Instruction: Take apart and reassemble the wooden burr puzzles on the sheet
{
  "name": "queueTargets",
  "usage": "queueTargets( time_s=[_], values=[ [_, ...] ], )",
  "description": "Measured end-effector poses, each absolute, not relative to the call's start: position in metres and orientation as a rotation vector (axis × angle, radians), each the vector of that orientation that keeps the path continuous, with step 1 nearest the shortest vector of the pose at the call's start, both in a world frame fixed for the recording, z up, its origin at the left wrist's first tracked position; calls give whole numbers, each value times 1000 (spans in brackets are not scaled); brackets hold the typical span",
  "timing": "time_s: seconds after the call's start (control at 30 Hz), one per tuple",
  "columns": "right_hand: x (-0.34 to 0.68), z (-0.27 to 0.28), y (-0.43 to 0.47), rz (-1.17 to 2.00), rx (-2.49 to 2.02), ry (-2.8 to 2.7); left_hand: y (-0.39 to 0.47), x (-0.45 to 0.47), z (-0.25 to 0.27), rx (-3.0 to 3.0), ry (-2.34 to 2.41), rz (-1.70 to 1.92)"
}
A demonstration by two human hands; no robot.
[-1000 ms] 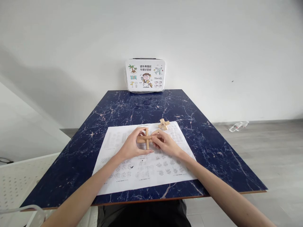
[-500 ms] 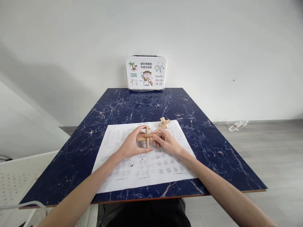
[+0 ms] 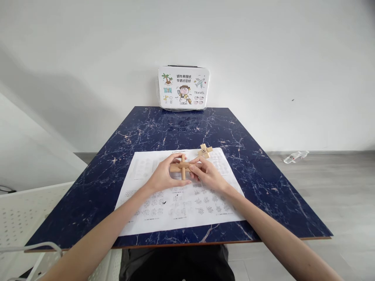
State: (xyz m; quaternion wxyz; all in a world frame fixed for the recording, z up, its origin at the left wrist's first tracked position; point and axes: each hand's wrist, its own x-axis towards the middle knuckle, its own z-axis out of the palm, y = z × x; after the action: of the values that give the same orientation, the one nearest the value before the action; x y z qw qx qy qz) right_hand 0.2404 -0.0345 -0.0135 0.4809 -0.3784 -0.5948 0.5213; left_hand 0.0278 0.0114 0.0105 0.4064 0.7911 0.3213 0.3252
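Both hands grip one cross-shaped wooden interlocking puzzle (image 3: 183,168) made of rounded sticks, held just above a printed sheet. My left hand (image 3: 164,171) spans its upright stick, fingers at the far end and thumb at the near end. My right hand (image 3: 207,173) pinches the right end of the crosswise pieces between thumb and fingers, which hide that end. Beneath lies the white instruction sheet (image 3: 140,218) with small line drawings in rows. A second wooden puzzle (image 3: 204,151), lighter and square-cut with a dark mark on it, rests at the sheet's far edge.
The dark blue marbled table (image 3: 243,187) carries the sheet. Against the wall at its far end stands a white cartoon-printed case (image 3: 184,89). A clear plastic item (image 3: 295,157) lies on the floor to the right. White perforated furniture (image 3: 26,218) is at left.
The view has shifted slightly, moving the scene a little. Both hands keep the same hold on the wooden puzzle, with barely any finger movement.
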Motion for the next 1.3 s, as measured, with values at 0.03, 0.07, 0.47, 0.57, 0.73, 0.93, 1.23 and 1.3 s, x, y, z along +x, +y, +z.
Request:
queueTargets(
  time_s=[0.03,0.07,0.47,0.57,0.73,0.93,1.23,1.3],
  values=[
    [241,-12,-35,1260,-930,-1450,12,28,10,1955,822,814],
    [241,-11,-36,1248,-933,-1450,13,27,10,1902,828,804],
    [235,-8,-43,944,-1068,-1753,13,24,2,1409,506,780],
    [233,-8,-44,785,-1106,-1803,11,26,5,1410,502,763],
    [233,-7,-47,590,-1133,-1813,15,27,5,1458,617,811],
    [237,-11,-46,608,-1170,-1712,19,25,-1,1537,648,759],
    [239,-14,-46,569,-1201,-1780,16,20,1,1834,806,784],
    [241,-12,-46,608,-1200,-1790,16,19,1,1824,801,784]
  ],
)
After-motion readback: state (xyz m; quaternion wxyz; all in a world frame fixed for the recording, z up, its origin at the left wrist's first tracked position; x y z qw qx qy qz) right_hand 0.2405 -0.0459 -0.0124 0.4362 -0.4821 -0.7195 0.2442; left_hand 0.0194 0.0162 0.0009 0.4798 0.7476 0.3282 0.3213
